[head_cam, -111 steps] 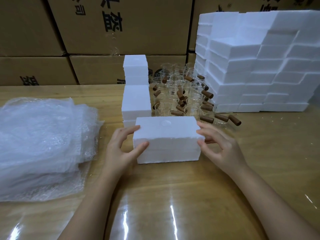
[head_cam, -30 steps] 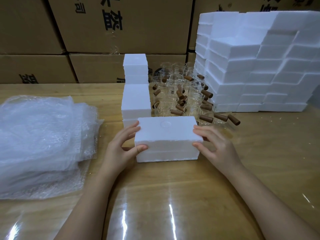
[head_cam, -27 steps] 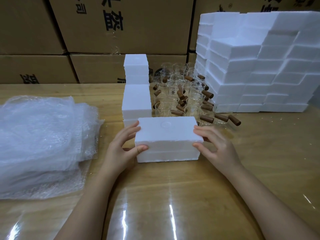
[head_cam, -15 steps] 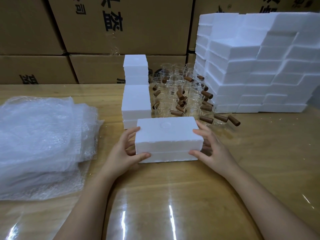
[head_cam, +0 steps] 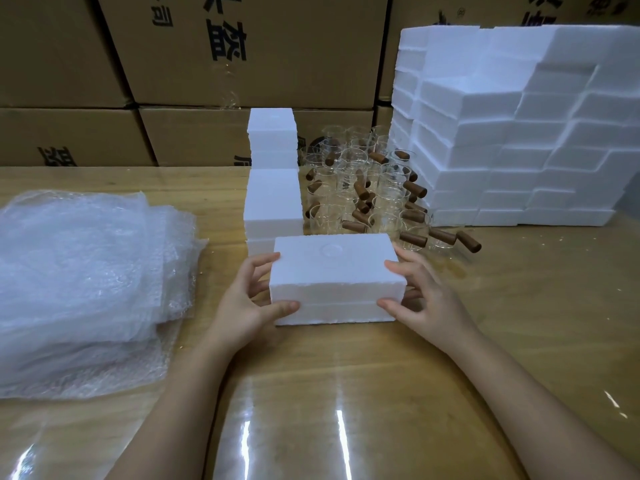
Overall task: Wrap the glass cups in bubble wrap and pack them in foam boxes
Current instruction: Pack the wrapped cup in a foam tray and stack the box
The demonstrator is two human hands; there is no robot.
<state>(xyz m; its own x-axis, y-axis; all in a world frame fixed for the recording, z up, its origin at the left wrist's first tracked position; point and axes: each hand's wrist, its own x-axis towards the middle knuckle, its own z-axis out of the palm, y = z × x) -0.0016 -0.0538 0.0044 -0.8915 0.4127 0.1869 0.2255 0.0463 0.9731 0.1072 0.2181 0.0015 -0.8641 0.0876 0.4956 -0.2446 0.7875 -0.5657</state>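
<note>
Bubble wrap point(head_cam: 79, 282) heaped left of the foam box point(head_cam: 332, 275), within reach. Left hand point(head_cam: 242, 301) clasps the box's left end, thumb at the lid seam; right hand point(head_cam: 427, 301) mirrors it, likely to prise it open. Glass cups point(head_cam: 360, 188) wait just behind, unwrapped.

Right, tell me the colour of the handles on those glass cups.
Dark brown handles on clear glass cups, best seen in the head view.
</note>
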